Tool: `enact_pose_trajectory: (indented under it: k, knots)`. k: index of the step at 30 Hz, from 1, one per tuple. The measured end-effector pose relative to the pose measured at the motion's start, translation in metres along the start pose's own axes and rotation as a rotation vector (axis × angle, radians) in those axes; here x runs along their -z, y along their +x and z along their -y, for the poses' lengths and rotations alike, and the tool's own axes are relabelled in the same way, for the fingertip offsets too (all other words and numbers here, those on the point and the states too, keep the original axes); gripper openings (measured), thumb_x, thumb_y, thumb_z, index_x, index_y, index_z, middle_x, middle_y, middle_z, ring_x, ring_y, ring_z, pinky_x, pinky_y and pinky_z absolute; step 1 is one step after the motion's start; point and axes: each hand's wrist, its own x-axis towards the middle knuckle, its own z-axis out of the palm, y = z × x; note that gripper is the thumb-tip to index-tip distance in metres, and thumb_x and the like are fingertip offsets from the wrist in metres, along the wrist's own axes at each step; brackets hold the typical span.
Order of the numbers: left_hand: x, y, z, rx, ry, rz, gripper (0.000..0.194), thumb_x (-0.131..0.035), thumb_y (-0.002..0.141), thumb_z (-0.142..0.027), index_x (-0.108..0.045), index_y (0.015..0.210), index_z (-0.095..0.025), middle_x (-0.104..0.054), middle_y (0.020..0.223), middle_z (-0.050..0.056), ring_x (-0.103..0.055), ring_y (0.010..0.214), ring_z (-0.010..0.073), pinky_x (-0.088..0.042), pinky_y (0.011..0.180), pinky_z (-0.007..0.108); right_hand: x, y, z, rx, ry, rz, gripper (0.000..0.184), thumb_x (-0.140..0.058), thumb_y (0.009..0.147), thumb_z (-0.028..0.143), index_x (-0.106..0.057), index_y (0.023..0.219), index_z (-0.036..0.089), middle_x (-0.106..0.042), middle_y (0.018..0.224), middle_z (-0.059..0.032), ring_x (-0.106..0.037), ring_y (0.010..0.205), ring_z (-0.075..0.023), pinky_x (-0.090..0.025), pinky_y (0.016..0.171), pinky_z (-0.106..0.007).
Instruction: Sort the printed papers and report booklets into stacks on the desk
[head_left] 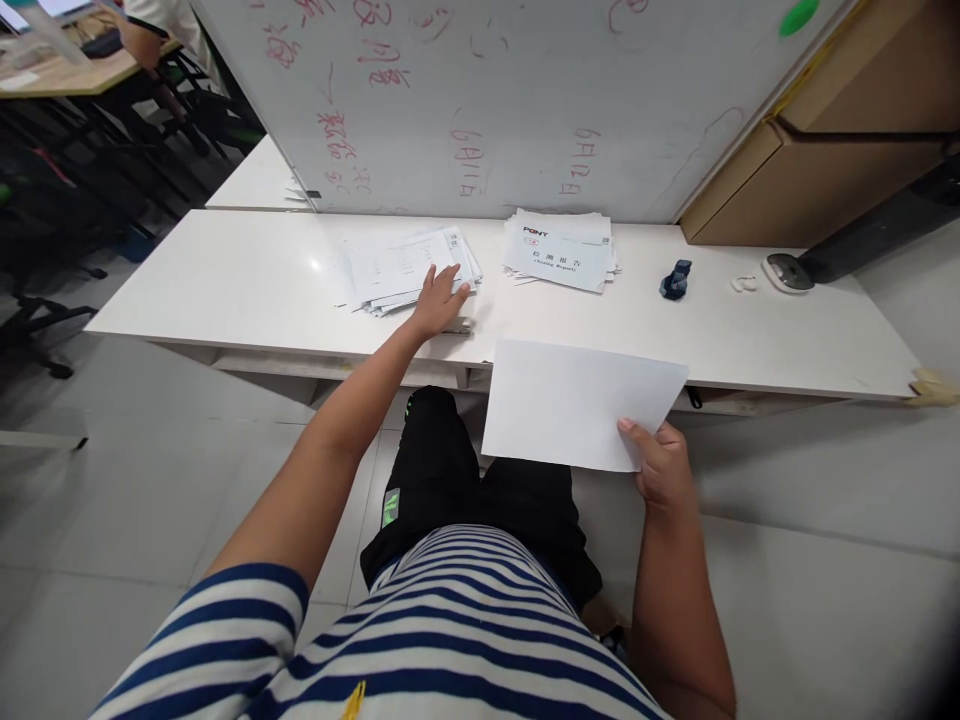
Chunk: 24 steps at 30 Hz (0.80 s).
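My right hand (661, 462) grips a blank white sheet of paper (574, 405) by its lower right corner, thumb on top, over the table's front edge. I cannot tell whether it is one sheet or several. With fingers spread, my left hand (439, 302) reaches over the right end of a loose stack of printed papers (397, 265). Just under that hand lies a small grey object, perhaps a stapler (457, 326), partly hidden. A second stack of papers (562, 250), with a printed "Testing Report" cover on top, sits to the right against the whiteboard.
The white table (247, 270) runs along a whiteboard (510, 100) with red writing. On its right side lie a dark blue strap-like item (676, 280), a small white piece (744, 284) and a rounded device (787, 272). Cardboard boxes (795, 180) stand behind. Another person (142, 45) is at the far left.
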Motion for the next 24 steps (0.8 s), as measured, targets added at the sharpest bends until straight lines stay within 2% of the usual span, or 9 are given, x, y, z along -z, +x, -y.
enact_pose_trajectory:
  k: [5,10,13,15,17,20,22,24]
  knots:
    - [-0.002,0.0,0.002,-0.054,0.044,-0.015,0.069,-0.018,0.094,-0.064,-0.035,0.145,-0.022,-0.034,0.153,0.007,-0.007,0.148,0.0245,-0.013,0.12,0.044,-0.004,0.001,-0.002,0.03,-0.041,0.012,0.038,-0.08,0.061,0.043,-0.072,0.091,0.02,-0.075,0.092,-0.0068,-0.069,0.078,-0.0236,-0.055,0.071,-0.037]
    - [-0.003,0.002,0.006,-0.037,0.058,-0.015,0.071,-0.019,0.092,-0.067,-0.038,0.144,-0.022,-0.037,0.152,0.007,-0.009,0.148,0.0297,-0.02,0.118,0.048,-0.008,0.002,-0.006,-0.007,-0.051,0.044,0.039,-0.081,0.062,0.043,-0.072,0.093,0.02,-0.075,0.09,-0.0064,-0.068,0.075,-0.0234,-0.054,0.069,-0.037]
    - [0.0,0.001,0.001,-0.032,0.089,-0.009,0.07,-0.018,0.093,-0.065,-0.041,0.142,-0.02,-0.04,0.15,0.007,-0.013,0.147,0.0293,-0.024,0.117,0.046,-0.009,0.002,-0.011,-0.03,-0.047,0.059,0.04,-0.081,0.062,0.042,-0.073,0.093,0.02,-0.075,0.09,-0.006,-0.068,0.075,-0.0234,-0.054,0.07,-0.037]
    - [0.003,-0.004,-0.007,-0.063,0.101,-0.058,0.066,-0.019,0.095,-0.062,-0.045,0.139,-0.02,-0.045,0.147,0.007,-0.018,0.146,0.0274,-0.024,0.117,0.045,-0.01,0.002,-0.013,-0.032,-0.043,0.075,0.04,-0.081,0.062,0.042,-0.072,0.094,0.02,-0.075,0.089,-0.0056,-0.068,0.074,-0.0229,-0.054,0.069,-0.037]
    - [0.006,-0.016,-0.017,-0.101,0.127,-0.164,0.059,-0.017,0.098,-0.054,-0.048,0.135,-0.02,-0.049,0.143,0.007,-0.024,0.144,0.0245,-0.018,0.118,0.045,-0.01,0.001,-0.012,-0.03,-0.047,0.087,0.041,-0.081,0.063,0.043,-0.072,0.096,0.02,-0.075,0.089,-0.0057,-0.068,0.074,-0.0226,-0.054,0.069,-0.037]
    - [0.005,-0.048,-0.028,-0.14,0.184,-0.314,0.05,-0.017,0.1,-0.043,-0.052,0.13,-0.021,-0.054,0.139,0.006,-0.03,0.142,0.0207,-0.006,0.12,0.047,-0.014,0.002,-0.007,-0.017,-0.067,0.082,0.041,-0.079,0.064,0.044,-0.072,0.096,0.02,-0.075,0.093,-0.0069,-0.069,0.076,-0.0234,-0.055,0.071,-0.038]
    - [-0.002,-0.077,-0.03,-0.175,0.213,-0.328,0.045,-0.024,0.099,-0.041,-0.054,0.127,-0.023,-0.055,0.138,0.005,-0.031,0.141,0.0205,-0.006,0.121,0.046,-0.021,0.004,-0.001,0.005,-0.065,0.061,0.04,-0.079,0.065,0.044,-0.071,0.097,0.02,-0.074,0.097,-0.0077,-0.07,0.08,-0.024,-0.055,0.074,-0.038]
    - [-0.015,-0.111,-0.025,-0.186,0.247,-0.286,0.04,-0.031,0.098,-0.04,-0.057,0.125,-0.025,-0.054,0.139,0.005,-0.031,0.141,0.022,-0.006,0.121,0.048,-0.032,0.009,0.005,0.029,-0.046,0.041,0.04,-0.077,0.066,0.043,-0.07,0.098,0.02,-0.074,0.099,-0.0077,-0.07,0.083,-0.0241,-0.056,0.077,-0.039]
